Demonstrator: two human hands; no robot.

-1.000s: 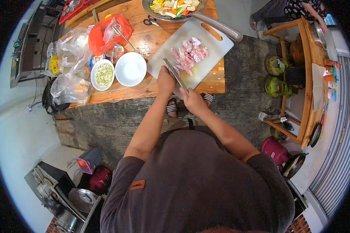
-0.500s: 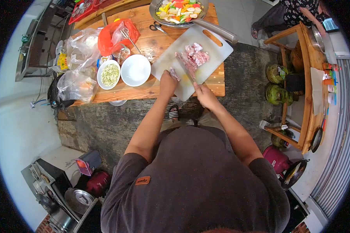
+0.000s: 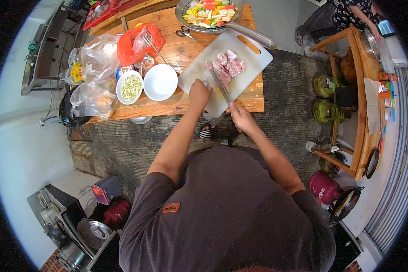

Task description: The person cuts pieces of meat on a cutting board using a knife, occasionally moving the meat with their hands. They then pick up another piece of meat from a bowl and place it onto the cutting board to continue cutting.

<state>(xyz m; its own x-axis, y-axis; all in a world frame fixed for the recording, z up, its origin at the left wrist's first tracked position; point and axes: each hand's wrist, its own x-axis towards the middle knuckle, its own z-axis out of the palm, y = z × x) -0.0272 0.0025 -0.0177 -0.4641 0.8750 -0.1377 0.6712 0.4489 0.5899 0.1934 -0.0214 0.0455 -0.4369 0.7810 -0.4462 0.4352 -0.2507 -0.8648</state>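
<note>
My right hand [image 3: 242, 118] is wrapped round the handle of a knife [image 3: 219, 86], whose blade slants up and left over a white cutting board [image 3: 251, 63]. Cut raw meat [image 3: 231, 68] lies in a pile to the right of the blade, some of it against the steel. On the blade's left side, my left hand [image 3: 200, 94] has its fingers curled down on a small piece of raw meat [image 3: 206, 83], mostly hidden beneath them. The board lies tilted on a wooden table [image 3: 167, 106], its near corner by the table edge.
Left of the board stand a white bowl [image 3: 159, 82] and a bowl of pale green shreds [image 3: 131, 88]. Plastic bags [image 3: 94, 97] crowd the left side. Scissors [image 3: 185, 33] and a pan of cut vegetables [image 3: 209, 28] lie beyond. Another person [image 3: 319, 25] is at the far right.
My left fingers have curled further over the small meat piece, covering more of it. The knife blade has shifted slightly and shows its flat side more. The whole view has moved a little.
</note>
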